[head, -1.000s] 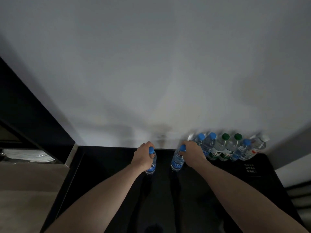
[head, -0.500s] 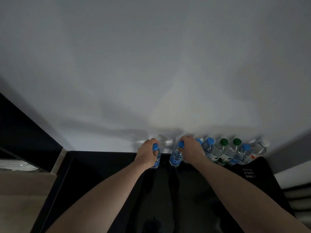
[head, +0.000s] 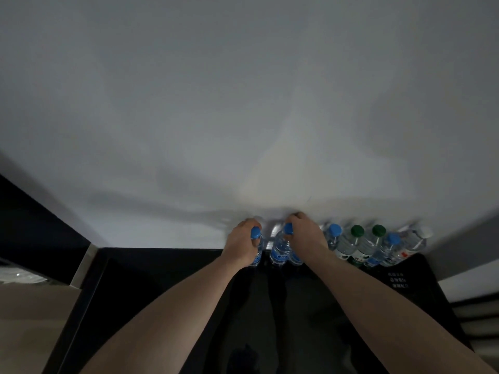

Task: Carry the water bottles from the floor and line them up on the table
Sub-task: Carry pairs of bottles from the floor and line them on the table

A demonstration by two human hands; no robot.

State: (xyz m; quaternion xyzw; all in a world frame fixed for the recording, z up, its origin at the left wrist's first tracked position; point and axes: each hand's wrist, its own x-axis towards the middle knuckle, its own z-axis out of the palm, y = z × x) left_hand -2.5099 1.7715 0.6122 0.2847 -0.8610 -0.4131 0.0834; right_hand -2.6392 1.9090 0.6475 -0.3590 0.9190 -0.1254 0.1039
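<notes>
My left hand [head: 241,245] grips a blue-capped water bottle [head: 257,247] by its neck, at the back of the black table [head: 162,287] against the white wall. Just to its right my right hand [head: 306,237] holds a second blue-capped bottle [head: 279,251] the same way. Both bottles stand upright, close together. To the right runs a row of several bottles along the wall: a blue-capped one [head: 333,236], two green-capped ones [head: 356,238], another blue-capped one [head: 388,247] and a white-capped one [head: 415,240].
The white wall [head: 243,103] rises right behind the bottles. A dark cabinet side [head: 32,225] stands at the left, with a wooden surface [head: 29,319] below it. White printed text [head: 398,280] marks the table's right part. Slatted bars [head: 475,319] show at the far right.
Both hands have pushed their bottles away from me, from mid-table to the back edge by the wall, closing up beside the row of bottles on the right.
</notes>
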